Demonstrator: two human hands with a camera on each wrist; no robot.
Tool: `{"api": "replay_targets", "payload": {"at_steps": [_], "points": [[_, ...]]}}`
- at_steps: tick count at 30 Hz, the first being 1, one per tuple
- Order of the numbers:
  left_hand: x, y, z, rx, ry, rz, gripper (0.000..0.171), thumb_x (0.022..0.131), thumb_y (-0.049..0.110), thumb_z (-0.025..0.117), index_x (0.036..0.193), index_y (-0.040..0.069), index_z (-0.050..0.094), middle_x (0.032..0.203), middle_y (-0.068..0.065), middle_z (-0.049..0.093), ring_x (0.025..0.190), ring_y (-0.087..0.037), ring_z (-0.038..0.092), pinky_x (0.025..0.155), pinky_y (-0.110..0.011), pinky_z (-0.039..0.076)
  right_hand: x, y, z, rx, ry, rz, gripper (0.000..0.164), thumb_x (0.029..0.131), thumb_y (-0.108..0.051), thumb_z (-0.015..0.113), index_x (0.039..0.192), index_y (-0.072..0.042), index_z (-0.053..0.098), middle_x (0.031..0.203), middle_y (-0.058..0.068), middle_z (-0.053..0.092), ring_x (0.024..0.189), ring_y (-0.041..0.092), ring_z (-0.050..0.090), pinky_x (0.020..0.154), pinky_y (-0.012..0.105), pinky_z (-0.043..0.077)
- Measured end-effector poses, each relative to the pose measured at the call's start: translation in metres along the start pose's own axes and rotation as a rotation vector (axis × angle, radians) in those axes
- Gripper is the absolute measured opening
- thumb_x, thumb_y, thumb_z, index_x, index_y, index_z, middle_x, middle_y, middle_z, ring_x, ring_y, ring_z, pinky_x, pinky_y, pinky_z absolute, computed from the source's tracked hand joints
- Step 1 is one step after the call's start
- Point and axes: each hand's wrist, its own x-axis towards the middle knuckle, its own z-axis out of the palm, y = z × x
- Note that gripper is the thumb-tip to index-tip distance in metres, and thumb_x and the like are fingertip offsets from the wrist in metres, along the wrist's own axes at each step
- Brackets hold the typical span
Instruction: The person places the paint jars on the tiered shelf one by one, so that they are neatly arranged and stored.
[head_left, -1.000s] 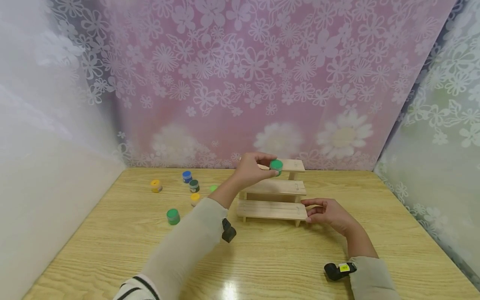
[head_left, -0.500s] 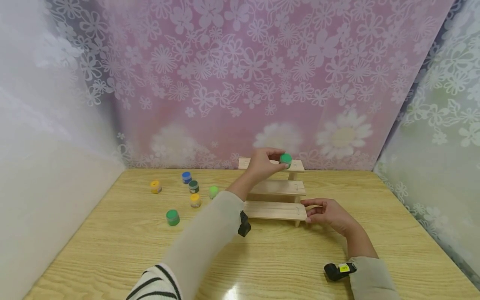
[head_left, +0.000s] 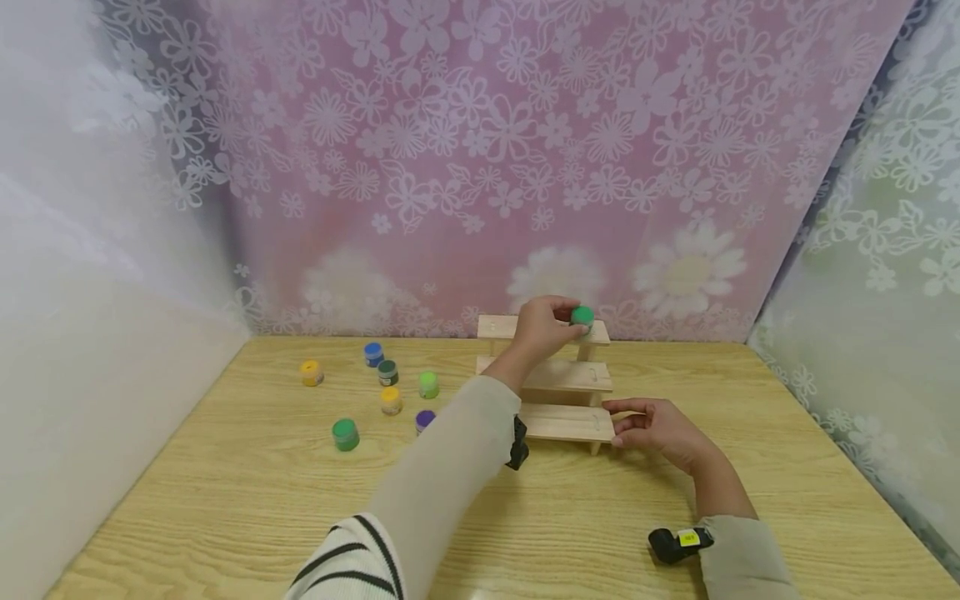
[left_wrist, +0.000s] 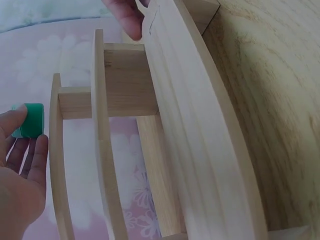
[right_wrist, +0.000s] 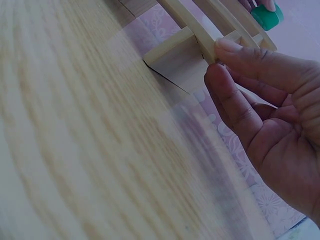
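A three-step wooden display stand point(head_left: 562, 422) stands on the table. My left hand point(head_left: 542, 329) pinches a small green-lidded paint jar point(head_left: 582, 317) between thumb and fingers, at the right end of the top step. In the left wrist view, the jar point(left_wrist: 33, 120) is right beside the top board point(left_wrist: 56, 150); whether it touches the wood I cannot tell. My right hand point(head_left: 660, 429) grips the right end of the bottom step, thumb and index finger on the board's end point(right_wrist: 207, 47) in the right wrist view.
Left of the stand are several paint jars: a green one point(head_left: 345, 435), a purple one point(head_left: 425, 421) partly behind the left sleeve, a light green one point(head_left: 428, 385), a dark green one point(head_left: 387, 372), a blue one point(head_left: 373, 354) and two yellow ones point(head_left: 391, 402). A floral curtain point(head_left: 495, 167) hangs behind.
My left hand has carried the green-lidded paint jar rightward along the top step to its right end. The purple jar has come into view from behind the sleeve. My right hand stays put.
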Motion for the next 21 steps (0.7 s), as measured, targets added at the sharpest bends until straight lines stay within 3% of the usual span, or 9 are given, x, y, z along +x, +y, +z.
{"api": "replay_targets", "payload": {"at_steps": [10, 21], "points": [[0.0038, -0.0010, 0.0089, 0.041, 0.028, -0.018, 0.036, 0.085, 0.016, 0.077, 0.120, 0.010, 0.069, 0.099, 0.001, 0.069, 0.089, -0.009, 0.063, 0.072, -0.017, 0.052, 0.0023, 0.0035, -0.0008, -0.032, 0.019, -0.002, 0.064, 0.084, -0.013, 0.078, 0.139, 0.005, 0.050, 0.121, 0.020, 0.059, 0.095, 0.019, 0.064, 0.079, 0.033, 0.057], [0.0036, -0.0017, 0.0104, 0.036, 0.039, -0.055, 0.038, 0.085, 0.017, 0.078, 0.121, 0.012, 0.070, 0.103, 0.000, 0.069, 0.092, -0.010, 0.064, 0.071, -0.019, 0.053, 0.0015, 0.0027, -0.0008, -0.025, 0.016, 0.007, 0.065, 0.083, -0.012, 0.079, 0.139, 0.006, 0.050, 0.117, 0.019, 0.061, 0.095, 0.019, 0.064, 0.079, 0.032, 0.057]]}}
